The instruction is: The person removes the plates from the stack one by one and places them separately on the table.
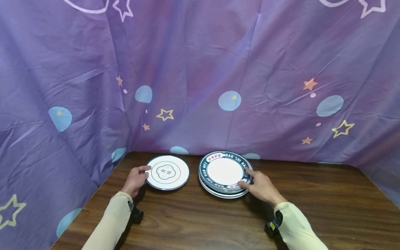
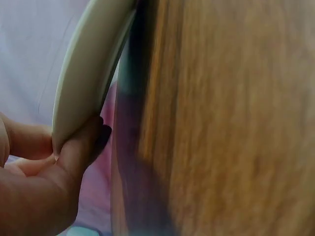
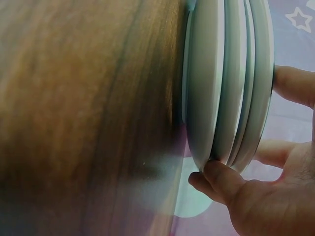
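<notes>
My left hand (image 1: 135,180) pinches the left rim of a white plate (image 1: 179,173) with a thin dark edge and a flower-shaped outline round two characters at its centre. In the left wrist view the thumb and fingers lie on opposite faces of this plate (image 2: 81,73), and a gap shows between it and the table. To its right is a stack of several plates (image 1: 225,170); the top one has a dark rim with white lettering. My right hand (image 1: 262,187) grips the stack's right edge, with digits above and below the plates (image 3: 206,88) in the right wrist view.
Both plate groups are near the back of a brown wooden table (image 1: 193,222). Behind and along the left hangs a purple curtain (image 1: 200,69) with stars and blue circles. Each wrist carries a small dark camera on a strap.
</notes>
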`<act>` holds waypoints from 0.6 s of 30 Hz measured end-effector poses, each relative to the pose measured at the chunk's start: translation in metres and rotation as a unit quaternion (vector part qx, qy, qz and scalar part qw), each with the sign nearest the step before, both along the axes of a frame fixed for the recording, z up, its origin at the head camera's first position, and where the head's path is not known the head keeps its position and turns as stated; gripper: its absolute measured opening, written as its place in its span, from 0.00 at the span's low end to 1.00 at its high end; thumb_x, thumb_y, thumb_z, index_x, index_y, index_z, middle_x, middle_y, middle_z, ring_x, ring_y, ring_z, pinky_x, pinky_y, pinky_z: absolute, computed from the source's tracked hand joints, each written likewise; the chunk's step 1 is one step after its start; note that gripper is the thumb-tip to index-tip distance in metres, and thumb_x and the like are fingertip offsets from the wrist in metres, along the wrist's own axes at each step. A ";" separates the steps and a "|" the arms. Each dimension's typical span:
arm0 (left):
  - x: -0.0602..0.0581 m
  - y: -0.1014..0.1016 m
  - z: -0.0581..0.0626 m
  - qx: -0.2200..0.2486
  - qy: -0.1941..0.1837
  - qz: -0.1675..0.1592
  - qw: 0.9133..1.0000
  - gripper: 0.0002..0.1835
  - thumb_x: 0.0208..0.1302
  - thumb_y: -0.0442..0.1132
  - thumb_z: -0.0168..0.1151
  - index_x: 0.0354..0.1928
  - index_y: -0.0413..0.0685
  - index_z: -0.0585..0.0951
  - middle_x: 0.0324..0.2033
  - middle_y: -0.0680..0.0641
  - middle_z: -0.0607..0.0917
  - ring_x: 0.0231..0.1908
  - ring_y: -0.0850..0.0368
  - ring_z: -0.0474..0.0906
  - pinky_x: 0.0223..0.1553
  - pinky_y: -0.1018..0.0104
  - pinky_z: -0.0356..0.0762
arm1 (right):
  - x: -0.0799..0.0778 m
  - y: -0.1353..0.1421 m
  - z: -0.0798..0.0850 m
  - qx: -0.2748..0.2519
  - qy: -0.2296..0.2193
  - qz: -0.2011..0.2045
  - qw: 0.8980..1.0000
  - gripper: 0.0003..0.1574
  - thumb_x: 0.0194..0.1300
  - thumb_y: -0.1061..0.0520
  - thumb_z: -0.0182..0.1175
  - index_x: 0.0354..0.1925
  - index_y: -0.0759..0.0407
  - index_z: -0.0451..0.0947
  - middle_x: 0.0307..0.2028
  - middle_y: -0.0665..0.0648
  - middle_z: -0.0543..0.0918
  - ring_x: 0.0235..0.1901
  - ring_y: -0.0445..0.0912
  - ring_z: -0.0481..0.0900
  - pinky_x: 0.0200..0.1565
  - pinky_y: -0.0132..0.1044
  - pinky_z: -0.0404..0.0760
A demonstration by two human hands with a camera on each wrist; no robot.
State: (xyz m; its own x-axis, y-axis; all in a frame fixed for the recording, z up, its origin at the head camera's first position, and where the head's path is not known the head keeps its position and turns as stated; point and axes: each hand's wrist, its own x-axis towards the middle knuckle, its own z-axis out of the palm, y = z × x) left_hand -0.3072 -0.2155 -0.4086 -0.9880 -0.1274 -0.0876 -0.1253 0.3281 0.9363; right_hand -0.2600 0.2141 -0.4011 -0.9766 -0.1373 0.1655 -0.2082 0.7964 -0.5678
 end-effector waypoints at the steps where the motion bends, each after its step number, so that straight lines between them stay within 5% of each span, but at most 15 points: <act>1: 0.000 -0.001 0.000 -0.010 0.006 -0.003 1.000 0.24 0.68 0.24 0.46 0.65 0.27 0.72 0.48 0.35 0.78 0.30 0.64 0.71 0.29 0.76 0.71 | 0.000 0.000 0.000 0.000 -0.001 0.000 1.000 0.48 0.63 0.45 0.67 0.69 0.73 0.65 0.63 0.77 0.74 0.65 0.68 0.72 0.64 0.61 0.71; 6: -0.001 -0.008 0.000 -0.050 0.029 -0.041 0.998 0.24 0.69 0.24 0.46 0.67 0.23 0.67 0.61 0.24 0.75 0.46 0.53 0.78 0.36 0.76 0.76 | 0.000 -0.001 0.000 0.001 -0.003 0.002 1.000 0.48 0.63 0.45 0.66 0.69 0.73 0.65 0.63 0.77 0.74 0.65 0.68 0.72 0.64 0.61 0.72; 11: -0.001 -0.013 0.000 -0.059 0.019 -0.064 0.996 0.26 0.69 0.23 0.44 0.68 0.20 0.62 0.66 0.20 0.67 0.65 0.36 0.71 0.50 0.68 0.80 | 0.000 -0.001 0.000 0.002 -0.002 0.001 1.000 0.48 0.63 0.45 0.66 0.69 0.73 0.65 0.63 0.77 0.74 0.65 0.68 0.72 0.64 0.61 0.72; 18: -0.002 -0.013 -0.001 -0.068 0.016 -0.059 0.996 0.25 0.71 0.24 0.43 0.69 0.21 0.61 0.66 0.21 0.67 0.68 0.31 0.68 0.62 0.53 0.78 | -0.001 0.000 -0.002 0.000 -0.001 0.000 1.000 0.47 0.63 0.45 0.67 0.69 0.73 0.66 0.62 0.76 0.75 0.64 0.67 0.73 0.64 0.60 0.73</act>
State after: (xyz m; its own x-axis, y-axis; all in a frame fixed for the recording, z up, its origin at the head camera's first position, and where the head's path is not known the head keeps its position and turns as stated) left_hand -0.3087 -0.2281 -0.4096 -0.9988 -0.0193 -0.0448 -0.0486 0.4633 0.8849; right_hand -0.2609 0.2141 -0.4030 -0.9769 -0.1370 0.1642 -0.2071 0.7968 -0.5676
